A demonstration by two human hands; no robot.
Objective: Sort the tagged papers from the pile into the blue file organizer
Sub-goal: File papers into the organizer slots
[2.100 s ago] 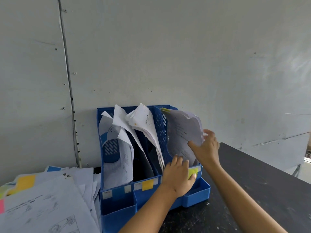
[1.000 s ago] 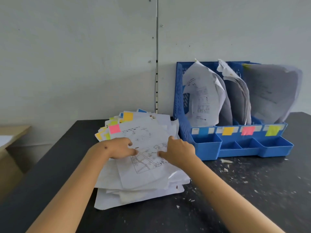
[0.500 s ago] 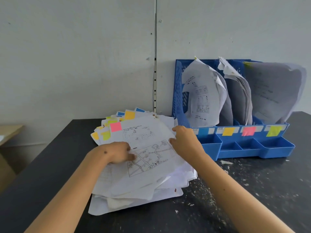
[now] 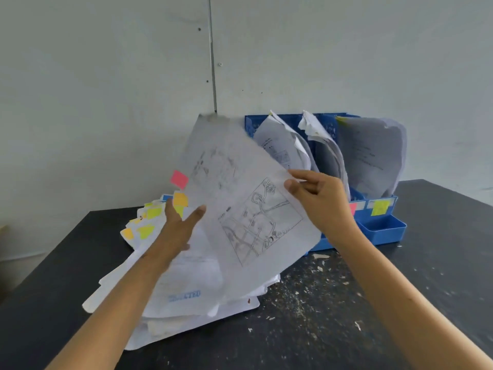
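Observation:
A white sheet with a map drawing and a pink tag (image 4: 240, 198) hangs lifted above the pile, tilted up toward the wall. My right hand (image 4: 320, 201) pinches its right edge. My left hand (image 4: 181, 225) is under the sheet's left side with straight fingers touching it. The pile of tagged papers (image 4: 181, 295) lies on the black table, with yellow and orange tags fanned at its far left. The blue file organizer (image 4: 384, 228) stands against the wall to the right, its slots holding curled papers; pink and yellow labels show on its front.
The black table (image 4: 346, 316) is speckled with small white scraps in front of the organizer. A grey wall with a vertical metal strip (image 4: 212, 54) rises behind everything. The organizer's left part is hidden by the lifted sheet.
The pink-tagged top sheet has come off the pile and now hangs in the air. My right hand rose with it toward the organizer; my left hand moved from the pile to under the sheet.

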